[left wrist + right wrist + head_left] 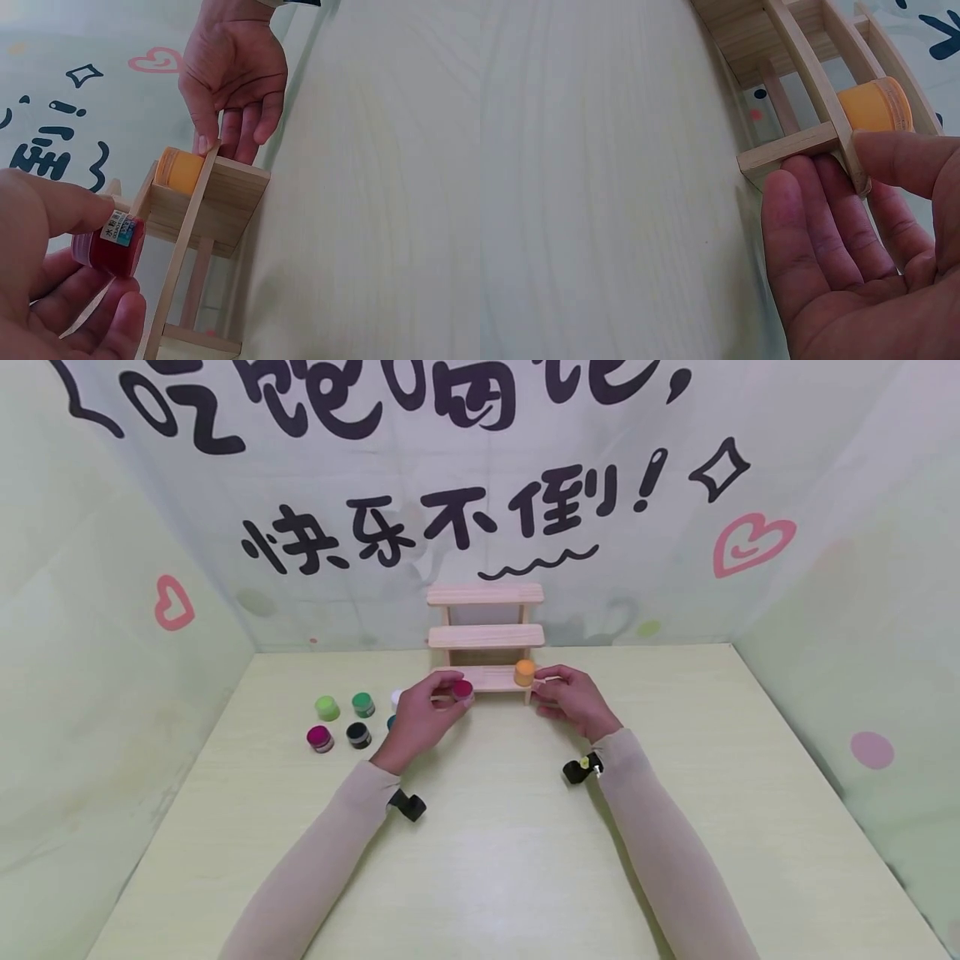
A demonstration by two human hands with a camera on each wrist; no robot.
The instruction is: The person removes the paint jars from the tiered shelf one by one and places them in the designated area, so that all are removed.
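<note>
My left hand [420, 718] holds a small red paint jar [116, 247] between thumb and fingers, its printed label showing in the left wrist view. The jar is just in front of the lowest step of a three-tier wooden display stand [486, 636]. On the right end of that step stands an orange paint jar [524, 673]. My right hand [577, 697] grips the step's right end beside this jar, thumb above and fingers against the side and underneath, as the right wrist view shows.
Left of the stand, several paint jars sit on the table: light green [327, 707], green [363, 704], magenta [319, 739] and black [358, 735]. A white jar [396, 698] and a blue jar [391, 722] are partly hidden by my left hand. Printed cloth [645, 577] hangs behind the stand.
</note>
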